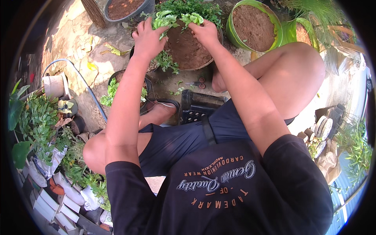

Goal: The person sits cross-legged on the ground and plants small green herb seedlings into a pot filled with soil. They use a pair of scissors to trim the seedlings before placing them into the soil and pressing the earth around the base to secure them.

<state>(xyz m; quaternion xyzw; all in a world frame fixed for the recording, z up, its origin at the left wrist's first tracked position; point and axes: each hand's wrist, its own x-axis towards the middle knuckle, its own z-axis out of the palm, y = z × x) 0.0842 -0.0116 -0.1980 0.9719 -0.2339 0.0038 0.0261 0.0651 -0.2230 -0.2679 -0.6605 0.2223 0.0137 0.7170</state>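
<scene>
My left hand [149, 39] is at a leafy light-green cutting [165, 20], its thumb and fingers spread about the leaves; whether it grips them is hard to tell. Between the thumb and fingers of my right hand [204, 31] is a smaller light-green sprig [191, 19]. Both hands are over the far part of a round pot of brown soil [188, 48], where darker small-leaved plants [202, 10] grow along the rim. Nearer to me, scissors with reddish-brown handles [201, 83] lie on the ground beside leaf scraps [177, 92].
A green pot of soil [229, 29] stands at the right, a grey tub of soil [129, 20] at the upper left. A black pot with light-green plants [110, 94] is by my left forearm. A black plastic stool [202, 102] and a blue-grey hose [85, 82] are nearby.
</scene>
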